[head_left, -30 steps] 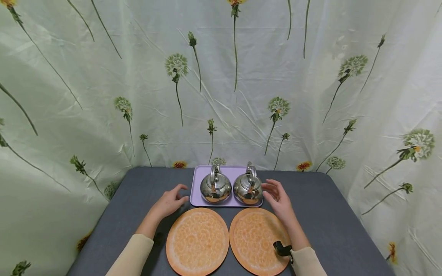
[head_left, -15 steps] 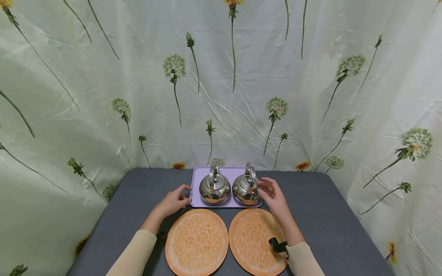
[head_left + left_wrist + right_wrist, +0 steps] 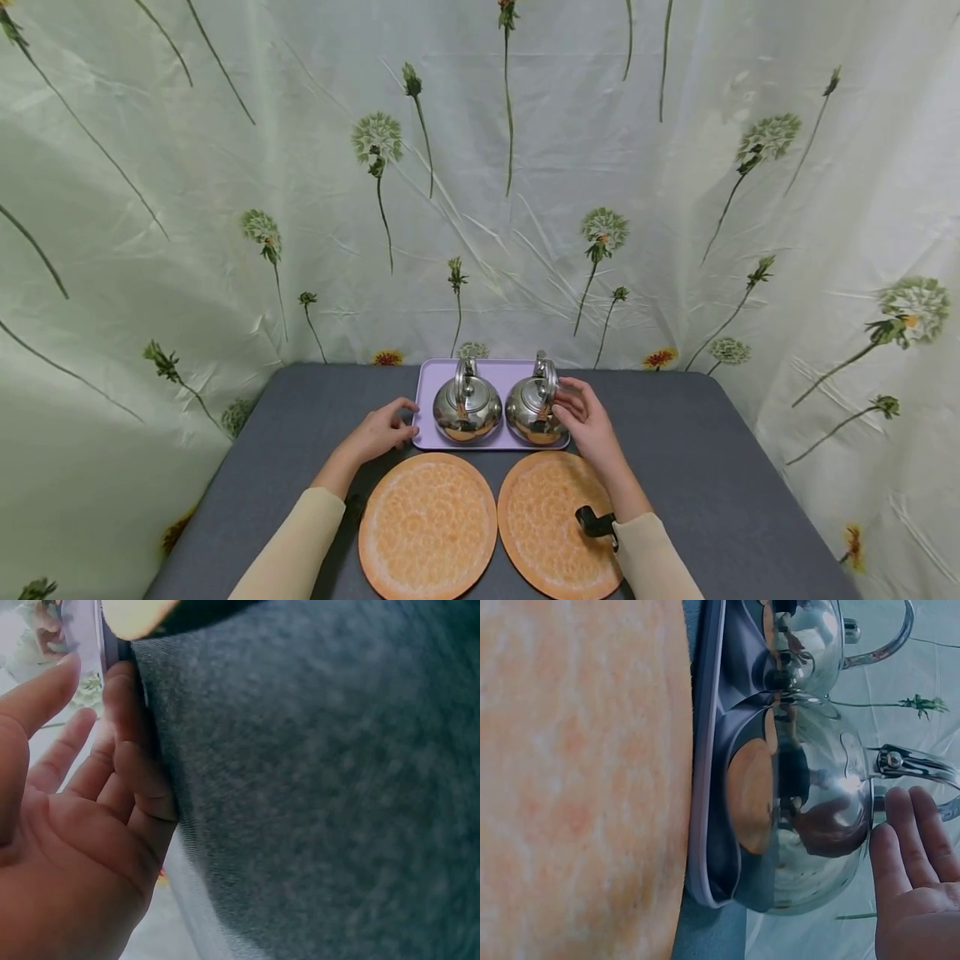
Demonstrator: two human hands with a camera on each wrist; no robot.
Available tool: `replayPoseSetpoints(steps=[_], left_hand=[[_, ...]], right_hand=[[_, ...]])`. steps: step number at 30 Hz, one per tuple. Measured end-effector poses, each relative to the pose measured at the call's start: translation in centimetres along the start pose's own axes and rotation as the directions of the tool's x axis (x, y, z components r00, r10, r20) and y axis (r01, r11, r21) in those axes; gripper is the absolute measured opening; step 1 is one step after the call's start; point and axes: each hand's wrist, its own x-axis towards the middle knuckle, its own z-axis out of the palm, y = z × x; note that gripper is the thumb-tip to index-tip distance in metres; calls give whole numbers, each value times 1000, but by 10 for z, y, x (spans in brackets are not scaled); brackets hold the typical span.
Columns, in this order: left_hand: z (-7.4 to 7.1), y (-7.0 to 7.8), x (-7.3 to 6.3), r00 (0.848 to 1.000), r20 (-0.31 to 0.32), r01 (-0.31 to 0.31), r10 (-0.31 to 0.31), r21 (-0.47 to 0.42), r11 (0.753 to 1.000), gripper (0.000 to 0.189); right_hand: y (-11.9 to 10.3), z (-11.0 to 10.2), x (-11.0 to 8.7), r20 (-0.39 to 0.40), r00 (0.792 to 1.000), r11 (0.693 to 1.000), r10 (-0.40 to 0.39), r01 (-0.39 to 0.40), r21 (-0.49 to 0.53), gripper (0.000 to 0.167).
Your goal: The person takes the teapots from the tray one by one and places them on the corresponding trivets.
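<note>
Two shiny steel kettles, a left kettle [image 3: 467, 410] and a right kettle [image 3: 534, 412], stand side by side on a lilac tray [image 3: 429, 379]. My left hand [image 3: 378, 433] is at the tray's left edge with fingers loosely bent, the fingertips right at the rim. In the left wrist view the left palm [image 3: 75, 855] shows, and nothing is gripped. My right hand [image 3: 591, 429] overlaps the right side of the right kettle. Seen from the right wrist, its fingers [image 3: 915, 847] are straight, just under the kettle's raised handle [image 3: 922, 766].
Two round orange-patterned placemats, a left placemat [image 3: 427, 525] and a right placemat [image 3: 551, 517], lie in front of the tray on a dark grey table [image 3: 705, 483]. A curtain [image 3: 330, 167] printed with dandelions hangs behind. A black device [image 3: 594, 522] sits at the right wrist.
My right hand has moved left, up to the right kettle's handle side. My left hand has shifted slightly right to the tray's edge. Kettles and tray stay in place.
</note>
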Motion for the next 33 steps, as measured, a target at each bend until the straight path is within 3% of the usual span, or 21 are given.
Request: replayPoseSetpoints(steps=[12, 23, 33], left_hand=[[-8, -12, 12, 992, 110, -47, 64, -152, 987, 47], [-22, -19, 24, 963, 265, 19, 47, -241, 970, 56], [-23, -30, 31, 946, 320, 33, 52, -255, 966, 54]], right_hand=[[-8, 5, 4, 43, 999, 998, -21, 19, 56, 51], [-7, 8, 10, 73, 997, 995, -18, 10, 99, 51], [-3, 9, 13, 57, 998, 988, -40, 31, 149, 51]])
